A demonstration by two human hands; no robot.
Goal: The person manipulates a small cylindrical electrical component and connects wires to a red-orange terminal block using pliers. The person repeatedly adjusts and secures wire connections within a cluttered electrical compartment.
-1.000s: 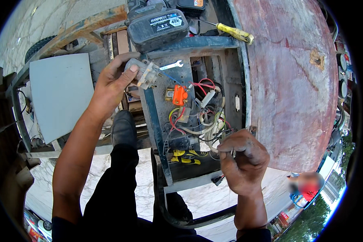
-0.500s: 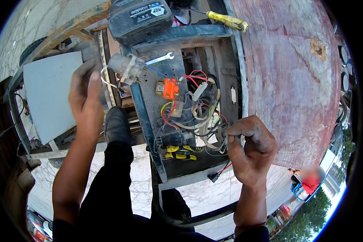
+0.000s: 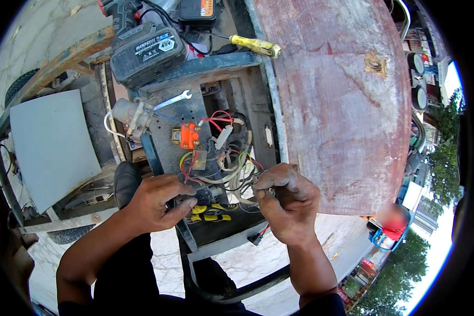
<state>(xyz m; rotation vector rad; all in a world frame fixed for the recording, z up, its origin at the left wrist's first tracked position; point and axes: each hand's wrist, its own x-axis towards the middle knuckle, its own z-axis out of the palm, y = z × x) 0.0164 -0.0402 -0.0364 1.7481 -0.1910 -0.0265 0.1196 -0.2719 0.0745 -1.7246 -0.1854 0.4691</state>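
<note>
Over the near right part of an open metal compartment [image 3: 150,152], my right hand [image 3: 292,203] pinches what looks like a thin wire at the edge of a tangle of cables [image 3: 237,181]. My left hand [image 3: 160,203] is at the compartment's near left, its thumb and fingertips brought close together; whatever they hold, if anything, is too small to make out. Yellow-and-black handled pliers [image 3: 213,212] lie just beyond its fingertips. Farther in sit an orange electrical block [image 3: 188,136], a white connector [image 3: 224,137] and red wires [image 3: 216,121].
A combination wrench [image 3: 173,101] lies near a cylindrical relay [image 3: 131,115]. Beyond are a battery-powered tool [image 3: 147,55] and a yellow screwdriver [image 3: 255,46]. A worn reddish board [image 3: 342,116] borders the right; a grey panel [image 3: 52,150] lies left. A person in red [image 3: 392,231] is at far right.
My left hand has come right and nearer from beside the relay to the pliers, its fingers drawing together. My right hand keeps its pinch by the cables. The whole view has shifted.
</note>
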